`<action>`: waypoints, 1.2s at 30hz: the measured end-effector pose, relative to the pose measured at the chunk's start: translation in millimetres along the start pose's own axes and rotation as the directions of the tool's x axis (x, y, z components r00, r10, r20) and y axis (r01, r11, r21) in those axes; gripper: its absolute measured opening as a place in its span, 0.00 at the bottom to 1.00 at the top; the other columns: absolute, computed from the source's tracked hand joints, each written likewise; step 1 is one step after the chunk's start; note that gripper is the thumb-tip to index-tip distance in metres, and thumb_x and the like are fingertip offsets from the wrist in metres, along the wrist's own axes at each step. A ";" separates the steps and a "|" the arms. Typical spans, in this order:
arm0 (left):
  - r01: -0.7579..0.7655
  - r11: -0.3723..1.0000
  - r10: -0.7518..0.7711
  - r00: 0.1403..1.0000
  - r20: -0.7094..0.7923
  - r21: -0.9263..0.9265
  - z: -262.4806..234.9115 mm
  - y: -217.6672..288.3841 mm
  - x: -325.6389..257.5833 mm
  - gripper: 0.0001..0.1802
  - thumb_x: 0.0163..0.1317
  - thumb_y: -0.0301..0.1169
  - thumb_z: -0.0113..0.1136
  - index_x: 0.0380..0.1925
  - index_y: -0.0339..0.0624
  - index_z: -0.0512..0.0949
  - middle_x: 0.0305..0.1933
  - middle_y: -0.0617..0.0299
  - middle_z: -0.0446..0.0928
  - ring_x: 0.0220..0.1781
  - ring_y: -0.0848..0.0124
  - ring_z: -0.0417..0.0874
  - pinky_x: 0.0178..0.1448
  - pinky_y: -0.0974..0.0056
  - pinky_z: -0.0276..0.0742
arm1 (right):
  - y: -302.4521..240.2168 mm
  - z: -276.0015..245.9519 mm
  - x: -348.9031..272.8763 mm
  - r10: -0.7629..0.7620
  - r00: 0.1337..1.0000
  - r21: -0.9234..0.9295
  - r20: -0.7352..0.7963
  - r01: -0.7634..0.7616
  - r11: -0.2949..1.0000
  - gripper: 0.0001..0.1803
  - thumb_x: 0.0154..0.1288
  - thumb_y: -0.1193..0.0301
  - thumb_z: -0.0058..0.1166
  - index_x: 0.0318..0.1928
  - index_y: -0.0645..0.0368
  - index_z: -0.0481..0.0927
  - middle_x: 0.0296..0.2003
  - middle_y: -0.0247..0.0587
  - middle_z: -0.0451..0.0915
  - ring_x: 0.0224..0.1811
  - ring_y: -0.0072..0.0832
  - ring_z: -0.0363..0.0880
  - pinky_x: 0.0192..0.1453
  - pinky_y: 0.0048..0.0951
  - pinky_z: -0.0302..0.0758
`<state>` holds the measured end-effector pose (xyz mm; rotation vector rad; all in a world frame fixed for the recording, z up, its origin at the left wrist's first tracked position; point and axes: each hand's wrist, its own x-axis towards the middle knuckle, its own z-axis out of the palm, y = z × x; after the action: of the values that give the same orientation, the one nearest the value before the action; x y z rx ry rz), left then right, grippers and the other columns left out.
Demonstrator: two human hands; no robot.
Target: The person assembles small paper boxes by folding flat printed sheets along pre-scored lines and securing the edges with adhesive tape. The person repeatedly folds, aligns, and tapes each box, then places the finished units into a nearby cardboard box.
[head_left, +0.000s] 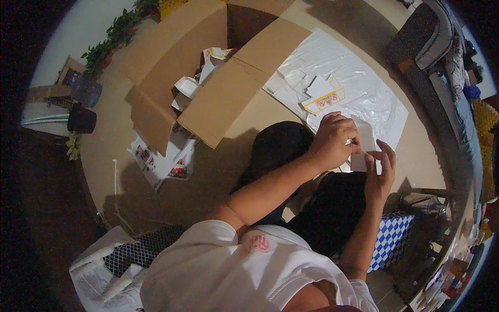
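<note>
Head view, looking down at the floor. My left hand (332,140) and my right hand (379,171) meet over a small white card piece (359,160), which sits between them just above my dark-clothed lap. My left grip is curled closed over the upper edge of the piece, knuckles up; my right grip pinches its right side, fingers (385,152) extended upward along the edge and thumb against the front. Just beyond my hands a clear plastic sheet (364,88) lies spread on the floor, bearing flat white carton blanks, one with a yellow printed border (325,100). To the left stands a large open cardboard box (208,88) with its flaps spread and more white blanks inside (195,83). Printed flat cartons (161,164) lie on the floor beside the box. A blue-and-white checked cloth (392,239) lies near my right forearm.
</note>
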<state>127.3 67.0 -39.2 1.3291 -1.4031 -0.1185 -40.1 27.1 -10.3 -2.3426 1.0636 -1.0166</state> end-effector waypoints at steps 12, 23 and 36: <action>0.154 0.945 0.001 0.882 -0.472 0.290 -128.5 -34.3 42.1 0.08 0.44 0.23 0.69 0.26 0.43 0.80 0.35 0.62 0.80 0.44 0.60 0.78 0.52 0.56 0.69 | 24.6 4.5 19.5 0.181 0.983 0.444 0.021 -0.171 0.880 0.18 0.68 0.73 0.51 0.58 0.60 0.73 0.62 0.46 0.70 0.65 0.36 0.67 0.68 0.37 0.63; 0.286 0.943 -0.300 0.952 -0.063 -0.170 -81.4 0.5 16.1 0.15 0.57 0.23 0.61 0.45 0.39 0.76 0.51 0.51 0.76 0.58 0.56 0.75 0.64 0.57 0.67 | 70.0 61.4 79.6 0.192 0.760 0.163 0.621 -0.365 0.916 0.22 0.69 0.70 0.53 0.61 0.59 0.68 0.51 0.47 0.77 0.50 0.32 0.78 0.54 0.31 0.74; 0.471 0.827 -0.214 0.768 0.603 -0.307 -65.5 -7.8 0.0 0.12 0.59 0.27 0.62 0.43 0.41 0.79 0.50 0.57 0.78 0.53 0.59 0.78 0.57 0.55 0.74 | 247.8 337.8 111.4 0.262 0.577 -0.354 0.773 0.052 0.934 0.34 0.57 0.59 0.61 0.62 0.58 0.65 0.57 0.55 0.72 0.57 0.50 0.73 0.58 0.47 0.73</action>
<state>180.2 102.3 -21.5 1.1916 -1.4441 -1.1000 138.7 -205.1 -329.8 -2.4945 0.9887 0.3908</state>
